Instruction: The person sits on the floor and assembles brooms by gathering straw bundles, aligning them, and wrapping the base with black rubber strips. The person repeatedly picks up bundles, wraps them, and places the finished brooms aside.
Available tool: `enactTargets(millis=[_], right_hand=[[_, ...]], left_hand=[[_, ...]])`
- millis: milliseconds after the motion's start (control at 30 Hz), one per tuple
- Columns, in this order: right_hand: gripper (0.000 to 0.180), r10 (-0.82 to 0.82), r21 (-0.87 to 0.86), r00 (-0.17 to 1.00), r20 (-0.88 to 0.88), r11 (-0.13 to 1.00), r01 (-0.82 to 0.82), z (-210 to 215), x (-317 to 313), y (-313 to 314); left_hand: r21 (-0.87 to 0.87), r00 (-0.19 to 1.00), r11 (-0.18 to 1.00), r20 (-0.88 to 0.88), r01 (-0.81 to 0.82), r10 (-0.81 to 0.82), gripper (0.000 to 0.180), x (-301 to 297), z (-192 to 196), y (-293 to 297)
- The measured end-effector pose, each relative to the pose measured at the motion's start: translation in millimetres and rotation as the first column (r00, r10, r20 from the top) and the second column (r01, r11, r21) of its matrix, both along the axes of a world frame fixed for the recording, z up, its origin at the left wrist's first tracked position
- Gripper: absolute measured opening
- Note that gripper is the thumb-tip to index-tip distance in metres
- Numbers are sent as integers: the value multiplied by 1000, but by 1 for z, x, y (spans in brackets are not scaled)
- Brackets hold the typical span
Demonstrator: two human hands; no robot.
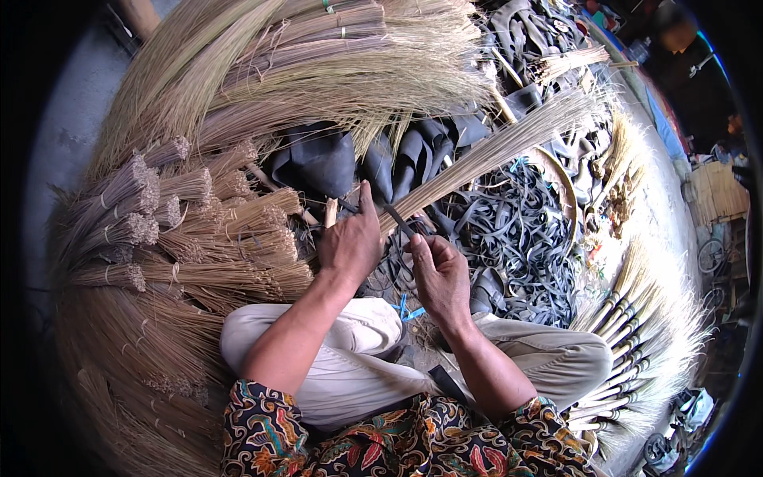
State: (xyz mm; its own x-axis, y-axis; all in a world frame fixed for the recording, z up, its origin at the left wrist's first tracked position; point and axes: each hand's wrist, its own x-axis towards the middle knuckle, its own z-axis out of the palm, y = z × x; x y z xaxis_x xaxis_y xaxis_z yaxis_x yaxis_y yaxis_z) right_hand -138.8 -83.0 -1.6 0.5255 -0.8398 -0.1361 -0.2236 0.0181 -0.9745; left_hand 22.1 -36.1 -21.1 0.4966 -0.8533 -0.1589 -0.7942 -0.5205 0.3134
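Note:
A long bundle of pale broom straw (497, 155) slants up to the right in front of me. My left hand (350, 242) is closed around its near end, with the index finger stretched forward along it. A black rubber strip (400, 221) runs from the bundle to my right hand (442, 274), which pinches it between thumb and fingers. The strip looks taut. Part of the bundle's near end is hidden behind my left hand.
Tied straw bundles (199, 230) are piled at my left, and longer grass (342, 71) lies beyond. Black rubber sheets (322, 159) lie ahead. Right of centre is a heap of cut rubber strips (517, 238). Several hand brooms (628, 342) fan out at the right.

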Motion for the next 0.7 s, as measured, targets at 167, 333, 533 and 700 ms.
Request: enactTargets(millis=[167,333,533,700], right_hand=[[37,36,202,999,21,979,-40,-3,-6,2],[32,243,-86,964,-110,964,-252,-15,-39,-4],[17,220,-343,857,-466,848,-404,-31,-56,-40],[19,475,-673,846,-243,545,-499,-25,-39,-64]], left_hand=[[-69,997,995,-36,68,-70,59,4,3,3],[-62,947,997,-322,-45,22,45,8,24,6],[-128,631,969,-739,212,-236,47,-9,42,20],[-119,19,878,-989,464,-144,45,-14,38,19]])
